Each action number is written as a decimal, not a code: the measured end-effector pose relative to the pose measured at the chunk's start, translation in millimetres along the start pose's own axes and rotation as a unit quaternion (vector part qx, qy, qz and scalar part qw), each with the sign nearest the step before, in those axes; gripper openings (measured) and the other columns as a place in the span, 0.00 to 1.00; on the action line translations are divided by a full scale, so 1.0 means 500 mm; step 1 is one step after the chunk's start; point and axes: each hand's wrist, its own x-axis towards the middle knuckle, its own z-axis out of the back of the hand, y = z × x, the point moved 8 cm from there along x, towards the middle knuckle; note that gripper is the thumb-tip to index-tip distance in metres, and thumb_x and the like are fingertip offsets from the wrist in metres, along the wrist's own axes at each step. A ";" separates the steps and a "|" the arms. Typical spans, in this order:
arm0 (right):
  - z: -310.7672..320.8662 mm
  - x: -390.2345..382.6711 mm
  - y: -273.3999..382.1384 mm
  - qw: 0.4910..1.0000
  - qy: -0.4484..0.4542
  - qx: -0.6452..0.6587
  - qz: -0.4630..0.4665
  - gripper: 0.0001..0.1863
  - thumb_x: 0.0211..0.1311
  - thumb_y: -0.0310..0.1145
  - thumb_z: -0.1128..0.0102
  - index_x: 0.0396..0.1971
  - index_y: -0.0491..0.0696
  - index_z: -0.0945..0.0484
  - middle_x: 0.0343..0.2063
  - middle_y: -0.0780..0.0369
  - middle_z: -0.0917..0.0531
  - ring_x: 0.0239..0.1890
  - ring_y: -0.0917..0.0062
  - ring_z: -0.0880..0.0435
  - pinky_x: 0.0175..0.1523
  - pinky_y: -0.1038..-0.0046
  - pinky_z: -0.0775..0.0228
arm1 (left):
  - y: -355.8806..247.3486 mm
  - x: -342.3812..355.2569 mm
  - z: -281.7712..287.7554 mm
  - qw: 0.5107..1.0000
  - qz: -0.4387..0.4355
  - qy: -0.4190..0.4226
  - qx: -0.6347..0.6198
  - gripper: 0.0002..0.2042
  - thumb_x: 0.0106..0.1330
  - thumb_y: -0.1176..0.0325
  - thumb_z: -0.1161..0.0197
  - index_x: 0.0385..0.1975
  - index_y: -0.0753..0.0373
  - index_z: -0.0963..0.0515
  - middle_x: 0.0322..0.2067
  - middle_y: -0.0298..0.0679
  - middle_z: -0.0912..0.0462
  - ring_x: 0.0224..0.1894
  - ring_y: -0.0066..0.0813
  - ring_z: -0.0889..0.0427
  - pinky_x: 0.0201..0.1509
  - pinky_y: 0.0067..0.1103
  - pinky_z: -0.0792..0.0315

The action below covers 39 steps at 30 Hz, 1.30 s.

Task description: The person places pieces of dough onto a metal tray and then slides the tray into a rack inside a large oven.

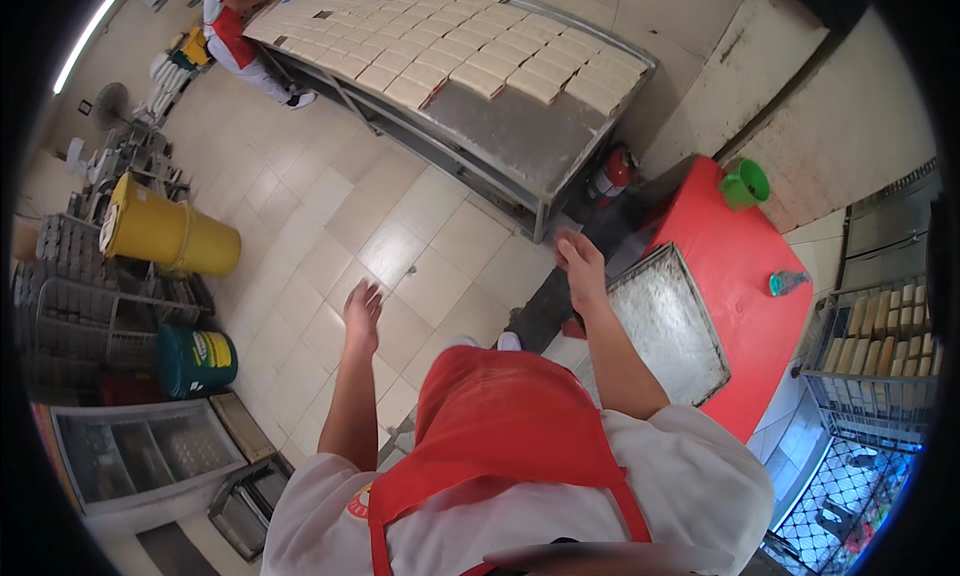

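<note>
Holding nothing visible in left hand (363, 313) or right hand (582, 268), both with fingers loosely bent, not closed. Could bump metal tray (668, 326), lying on red table (765, 286) beside right forearm (625, 354), by swinging that arm outward. Points long axis forward, leaning left; partly hidden at near end.
</note>
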 end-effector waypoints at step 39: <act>0.159 0.237 0.243 0.883 -0.317 0.316 0.139 0.24 0.67 0.30 0.38 0.61 0.48 0.31 0.52 0.61 0.20 0.55 0.68 0.19 0.61 0.59 0.25 | -0.314 0.351 -0.927 0.747 0.235 0.585 -0.209 0.38 0.71 0.43 0.51 0.75 0.57 0.48 0.73 0.42 0.42 0.75 0.43 0.43 0.77 0.41 0.49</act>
